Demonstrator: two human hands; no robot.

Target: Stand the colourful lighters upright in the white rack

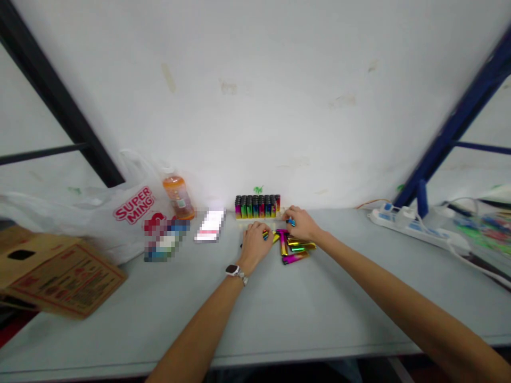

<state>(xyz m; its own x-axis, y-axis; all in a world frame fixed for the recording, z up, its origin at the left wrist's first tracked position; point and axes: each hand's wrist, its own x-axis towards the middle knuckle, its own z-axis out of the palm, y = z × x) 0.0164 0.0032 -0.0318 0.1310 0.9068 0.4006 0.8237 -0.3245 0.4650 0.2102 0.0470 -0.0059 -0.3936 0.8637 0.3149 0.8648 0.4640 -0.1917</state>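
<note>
Several upright lighters with black tops and rainbow bodies [257,207] stand in close rows against the wall. My left hand [255,240], with a watch at the wrist, is closed around a lighter [265,234] just in front of the rows. To their right, my right hand [300,223] has its fingers closed on a blue metallic lighter [291,222]. Between and below my hands lies a loose pile of shiny lighters in gold, green and pink [295,244]. One pink and gold lighter [295,258] lies at the front of the pile.
On the left are a cardboard box [67,276], a white plastic bag [99,218], an orange bottle [178,197] and a phone with a lit screen [210,225]. A white power strip [419,229] with cables lies to the right on the grey table [319,319].
</note>
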